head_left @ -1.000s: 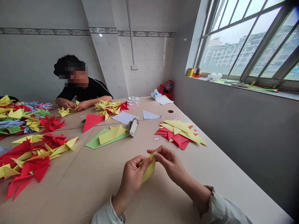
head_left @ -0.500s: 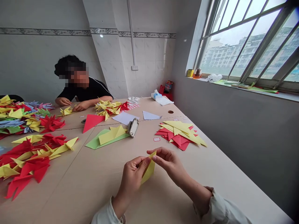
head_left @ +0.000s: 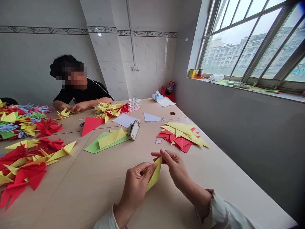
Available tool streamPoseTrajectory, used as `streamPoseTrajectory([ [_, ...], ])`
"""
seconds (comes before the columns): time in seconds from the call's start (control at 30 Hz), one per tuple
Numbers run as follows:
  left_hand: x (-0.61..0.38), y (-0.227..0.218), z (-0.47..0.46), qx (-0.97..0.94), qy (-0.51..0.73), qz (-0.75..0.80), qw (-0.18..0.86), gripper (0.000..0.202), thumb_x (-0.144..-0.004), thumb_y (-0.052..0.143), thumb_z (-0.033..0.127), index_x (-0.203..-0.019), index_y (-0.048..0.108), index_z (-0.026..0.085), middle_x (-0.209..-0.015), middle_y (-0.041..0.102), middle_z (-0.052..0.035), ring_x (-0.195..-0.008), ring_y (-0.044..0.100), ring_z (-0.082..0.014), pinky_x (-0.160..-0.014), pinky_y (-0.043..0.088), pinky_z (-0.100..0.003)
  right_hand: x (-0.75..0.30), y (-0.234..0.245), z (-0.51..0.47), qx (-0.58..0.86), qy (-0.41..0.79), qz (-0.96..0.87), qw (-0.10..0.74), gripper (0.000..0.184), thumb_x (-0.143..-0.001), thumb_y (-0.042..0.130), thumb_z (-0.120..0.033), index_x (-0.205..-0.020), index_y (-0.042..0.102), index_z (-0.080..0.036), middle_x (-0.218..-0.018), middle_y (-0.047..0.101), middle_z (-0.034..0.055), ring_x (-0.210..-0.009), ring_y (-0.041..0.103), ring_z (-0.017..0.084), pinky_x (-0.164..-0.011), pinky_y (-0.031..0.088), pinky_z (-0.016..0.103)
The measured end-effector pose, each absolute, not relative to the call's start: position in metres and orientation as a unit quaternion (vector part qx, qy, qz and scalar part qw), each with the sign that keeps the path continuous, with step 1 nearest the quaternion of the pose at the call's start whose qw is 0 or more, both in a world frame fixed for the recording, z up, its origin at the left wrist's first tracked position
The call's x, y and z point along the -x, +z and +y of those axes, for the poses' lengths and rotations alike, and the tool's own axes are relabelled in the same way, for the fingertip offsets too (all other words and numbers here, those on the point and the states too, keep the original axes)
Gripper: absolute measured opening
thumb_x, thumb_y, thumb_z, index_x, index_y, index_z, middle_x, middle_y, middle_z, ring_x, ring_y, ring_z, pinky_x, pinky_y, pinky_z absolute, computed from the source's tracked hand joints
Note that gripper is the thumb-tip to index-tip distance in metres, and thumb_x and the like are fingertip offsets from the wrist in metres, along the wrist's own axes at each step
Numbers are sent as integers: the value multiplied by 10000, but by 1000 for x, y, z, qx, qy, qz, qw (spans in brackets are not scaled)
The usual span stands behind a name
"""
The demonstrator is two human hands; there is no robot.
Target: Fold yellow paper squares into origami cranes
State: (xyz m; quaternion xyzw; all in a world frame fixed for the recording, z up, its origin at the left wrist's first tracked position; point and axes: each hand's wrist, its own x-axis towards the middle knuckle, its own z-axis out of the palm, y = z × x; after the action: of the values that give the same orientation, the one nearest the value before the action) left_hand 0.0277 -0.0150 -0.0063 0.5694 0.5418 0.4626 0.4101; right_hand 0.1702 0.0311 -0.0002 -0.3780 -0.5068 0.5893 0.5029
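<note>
Hands together, low over the near end of the table (head_left: 78,194). The left hand (head_left: 135,187) pinches the folded yellow paper (head_left: 154,175) with its thumb on the paper's left side. The right hand (head_left: 175,167) holds the paper's top corner between thumb and fingers. The paper is in the air between the hands, tilted, with its lower tip pointing down and not touching the table. Both cuffs are a pale long-sleeve fabric.

Nearest items: a small red-edged square of paper (head_left: 158,142) just ahead of the right hand, then a loose pile of red and yellow folded paper (head_left: 182,135) to the right. Ahead of the hands are a small metal tool (head_left: 134,129), exact type unclear, and yellow paper (head_left: 111,138) lying on a green sheet (head_left: 95,148). Farther on are a red triangle (head_left: 90,124), a white sheet (head_left: 125,120) and a pale triangle (head_left: 149,117).

Left side: heaps of folded paper cranes (head_left: 30,156). Far end: a co-worker's hands (head_left: 79,107) are near a yellow paper crane (head_left: 64,113).
</note>
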Motion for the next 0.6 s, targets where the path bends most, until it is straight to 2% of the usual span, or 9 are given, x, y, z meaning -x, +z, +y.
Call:
streamPoseTrajectory([
  [0.13,-24,-9,-11,-540,474,550,425,353,-813,545,455,-677,624,139,-553,387,28,-530,334,-96,-470,277,-198,-177,4,36,387,589,-507,496,353,-816,568,-491,-677,614,-169,-942,670,67,-838,585,181,-773,449,323],
  [0.2,-23,-11,-9,-534,480,552,425,356,-801,558,467,-672,618,140,-557,402,29,-532,348,-96,-473,285,-198,-178,4,36,383,594,-532,467,278,-765,648,-453,-743,614,-178,-886,651,46,-796,556,160,-724,441,292],
  [0.3,-21,-13,-5,-539,485,553,411,345,-789,579,464,-675,631,142,-560,419,30,-538,354,-94,-483,291,-195,-175,0,34,367,605,-556,437,270,-709,717,-404,-732,577,-175,-751,604,10,-689,505,128,-652,414,262],
  [0.43,-19,-11,-3,-528,486,546,432,339,-760,615,460,-666,648,137,-569,462,20,-558,392,-100,-504,317,-196,-170,-5,33,325,635,-554,429,287,-739,689,-405,-694,538,-164,-659,548,-11,-623,467,109,-611,388,251],
  [0.6,-21,-10,-3,-456,502,526,512,334,-696,680,462,-665,644,132,-569,478,22,-538,405,-95,-490,333,-195,-168,-7,32,320,605,-565,460,311,-753,670,-408,-659,497,-167,-607,502,-25,-591,431,105,-564,351,241],
])
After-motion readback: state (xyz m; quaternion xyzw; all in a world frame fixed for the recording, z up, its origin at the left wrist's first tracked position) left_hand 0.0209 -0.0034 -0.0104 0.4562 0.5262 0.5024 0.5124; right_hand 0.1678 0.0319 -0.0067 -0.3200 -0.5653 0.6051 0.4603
